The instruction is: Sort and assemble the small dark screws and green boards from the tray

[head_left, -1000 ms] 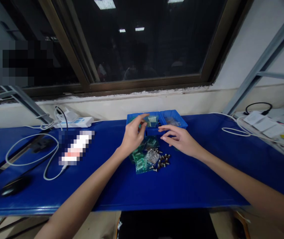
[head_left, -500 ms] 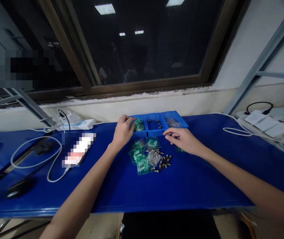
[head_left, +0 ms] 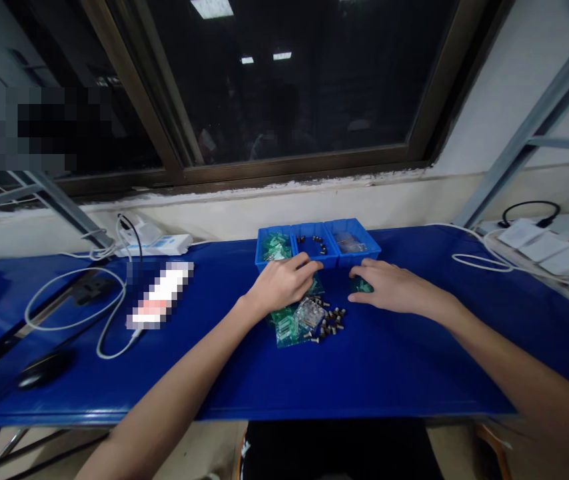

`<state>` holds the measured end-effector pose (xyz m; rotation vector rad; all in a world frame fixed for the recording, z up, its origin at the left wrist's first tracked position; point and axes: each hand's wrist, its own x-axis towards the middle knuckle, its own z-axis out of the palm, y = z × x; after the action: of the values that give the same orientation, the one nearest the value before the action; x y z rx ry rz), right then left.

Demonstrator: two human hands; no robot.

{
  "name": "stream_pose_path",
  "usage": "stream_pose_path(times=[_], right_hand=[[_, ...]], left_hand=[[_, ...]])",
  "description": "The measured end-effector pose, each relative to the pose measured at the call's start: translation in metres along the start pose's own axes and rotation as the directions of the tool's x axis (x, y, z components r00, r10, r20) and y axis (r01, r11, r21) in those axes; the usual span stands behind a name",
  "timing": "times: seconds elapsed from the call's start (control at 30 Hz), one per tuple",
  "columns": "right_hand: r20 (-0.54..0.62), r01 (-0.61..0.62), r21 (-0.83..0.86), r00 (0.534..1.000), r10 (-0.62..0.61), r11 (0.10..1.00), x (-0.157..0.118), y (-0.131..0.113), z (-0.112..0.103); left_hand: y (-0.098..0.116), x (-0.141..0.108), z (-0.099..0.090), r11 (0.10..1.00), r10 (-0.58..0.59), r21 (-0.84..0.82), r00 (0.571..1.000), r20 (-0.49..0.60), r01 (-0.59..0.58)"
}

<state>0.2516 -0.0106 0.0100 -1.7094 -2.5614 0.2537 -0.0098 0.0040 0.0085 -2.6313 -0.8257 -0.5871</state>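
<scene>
My left hand (head_left: 288,285) hovers over the pile of small green plastic packets (head_left: 289,331), its fingers bent and apart, hiding part of the pile. Touching that pile are a clear packet of small parts (head_left: 310,313) and several loose dark-and-silver screws (head_left: 333,321). To the right, my right hand (head_left: 389,287) spreads thumb and fingers around a single green packet (head_left: 363,285) on the table; whether it touches the packet is unclear. Behind the hands stand three joined blue bins: the left bin (head_left: 260,248) has green packets, the middle bin (head_left: 317,261) screws, the right bin (head_left: 370,249) clear packets.
A phone (head_left: 162,293) with a blurred screen lies at left on a white cable. A power strip (head_left: 157,246) and a black mouse (head_left: 44,370) are also on that side. White adapters (head_left: 529,237) with cables sit at the right, below a metal frame.
My left hand has moved from the left bin down and right to the packet pile. My right hand has shifted slightly right and lower, opening its fingers around the single green packet.
</scene>
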Motion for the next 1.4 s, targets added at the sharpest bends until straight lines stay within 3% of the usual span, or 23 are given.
stream_pose_path(times=[0.17, 0.47, 0.63, 0.8, 0.87, 0.93, 1.0, 1.1, 1.23, 1.4], right_hand=[[0.037, 0.073, 0.042, 0.997, -0.075, 0.996, 0.001, 0.001, 0.004], [-0.03, 0.239, 0.044, 0.971, -0.238, 0.97, 0.003, -0.014, 0.006], [-0.087, 0.295, -0.015, 0.952, -0.295, 0.956, 0.002, -0.018, 0.008], [-0.154, 0.321, -0.062, 0.932, -0.327, 0.945, 0.004, -0.018, 0.012], [-0.165, 0.322, -0.086, 0.929, -0.332, 0.943, 0.004, -0.018, 0.012], [-0.158, 0.325, -0.103, 0.928, -0.338, 0.94, 0.005, -0.018, 0.012], [-0.148, 0.332, -0.116, 0.926, -0.347, 0.936, 0.006, -0.018, 0.012], [-0.156, 0.327, -0.141, 0.925, -0.347, 0.934, 0.006, -0.019, 0.012], [-0.16, 0.322, -0.153, 0.925, -0.345, 0.934, 0.006, -0.02, 0.014], [-0.171, 0.34, -0.147, 0.916, -0.362, 0.929, 0.005, -0.017, 0.016]], left_hand=[[-0.002, -0.001, 0.002, 0.999, -0.042, 0.007, 0.999, 0.004, 0.042], [-0.005, -0.002, 0.002, 0.997, -0.071, -0.015, 0.997, -0.006, 0.071], [-0.003, 0.002, 0.002, 0.977, -0.142, -0.169, 0.986, -0.084, 0.126], [0.006, 0.028, -0.011, 0.921, -0.247, -0.354, 0.948, -0.203, 0.165], [0.008, 0.043, -0.018, 0.899, -0.274, -0.397, 0.945, -0.178, 0.186], [0.008, 0.059, -0.024, 0.897, -0.227, -0.396, 0.973, -0.028, 0.198], [0.005, 0.074, -0.027, 0.904, -0.174, -0.369, 0.974, 0.147, 0.217], [0.002, 0.095, -0.028, 0.9, -0.13, -0.381, 0.964, 0.231, 0.213], [0.007, 0.105, -0.026, 0.925, -0.081, -0.347, 0.973, 0.218, 0.155], [0.014, 0.066, -0.022, 0.952, -0.063, -0.297, 0.996, 0.07, 0.081]])
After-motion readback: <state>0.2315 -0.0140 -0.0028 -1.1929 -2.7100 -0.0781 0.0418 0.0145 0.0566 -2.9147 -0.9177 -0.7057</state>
